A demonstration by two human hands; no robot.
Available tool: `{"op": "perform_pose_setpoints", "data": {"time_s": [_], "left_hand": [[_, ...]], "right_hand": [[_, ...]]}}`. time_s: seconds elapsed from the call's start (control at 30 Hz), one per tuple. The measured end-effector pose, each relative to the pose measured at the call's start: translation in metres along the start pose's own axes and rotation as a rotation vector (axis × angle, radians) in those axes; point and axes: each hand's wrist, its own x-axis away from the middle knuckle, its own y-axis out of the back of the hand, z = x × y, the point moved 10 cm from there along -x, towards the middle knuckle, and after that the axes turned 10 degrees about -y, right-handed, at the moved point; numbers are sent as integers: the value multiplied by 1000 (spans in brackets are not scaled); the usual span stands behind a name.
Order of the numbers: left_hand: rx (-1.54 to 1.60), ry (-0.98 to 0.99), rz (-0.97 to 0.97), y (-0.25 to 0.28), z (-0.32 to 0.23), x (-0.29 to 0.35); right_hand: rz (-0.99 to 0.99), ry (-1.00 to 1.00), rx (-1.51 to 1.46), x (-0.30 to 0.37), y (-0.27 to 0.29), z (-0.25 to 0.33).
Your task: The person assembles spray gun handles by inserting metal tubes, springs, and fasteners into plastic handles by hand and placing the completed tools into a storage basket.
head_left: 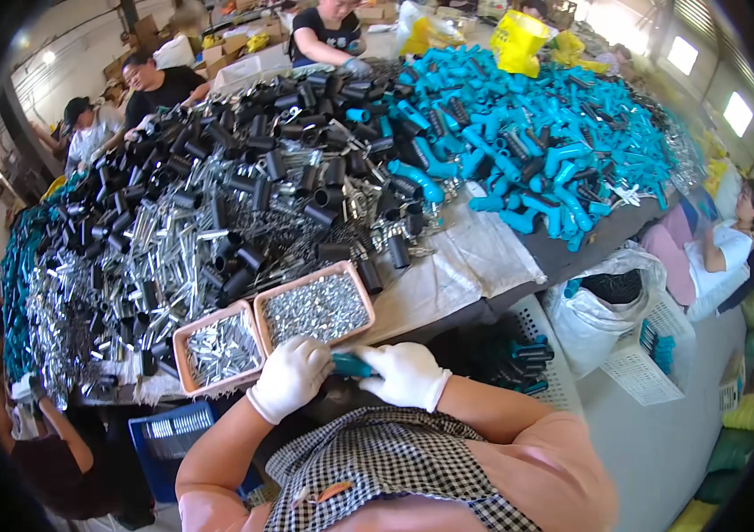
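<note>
Both my hands wear white gloves and meet close to my body, at the table's near edge. My right hand (405, 374) is closed around a teal and dark handle-shaped plastic piece (353, 364). My left hand (293, 379) is closed with curled fingers at the left end of that piece; what its fingertips pinch is hidden. Just beyond it stand two pink trays: one (183, 340) holds metal pins, the other (259, 312) holds small shiny metal parts.
Black sleeves and metal rods form a large heap (217, 195); teal handles (519, 133) are piled at far right. A white crate (563, 390), white sack (603, 310) and blue crate (168, 443) stand below the table. Several people work around it.
</note>
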Motion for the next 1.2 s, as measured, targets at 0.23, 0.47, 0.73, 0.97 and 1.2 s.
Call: {"op": "perform_pose_setpoints", "data": {"time_s": [0.23, 0.47, 0.73, 0.97, 1.2], "left_hand": [[45, 23, -18, 5, -10, 11], [-10, -141, 53, 13, -34, 6], [-80, -150, 151, -3, -28, 16], [124, -19, 187, -2, -17, 4], [163, -109, 128, -11, -24, 7]], "right_hand": [[88, 5, -203, 7, -1, -1], [344, 75, -459, 9, -28, -10], [673, -116, -632, 22, -39, -4], [840, -193, -717, 32, -33, -2], [792, -176, -681, 29, -28, -10]]}}
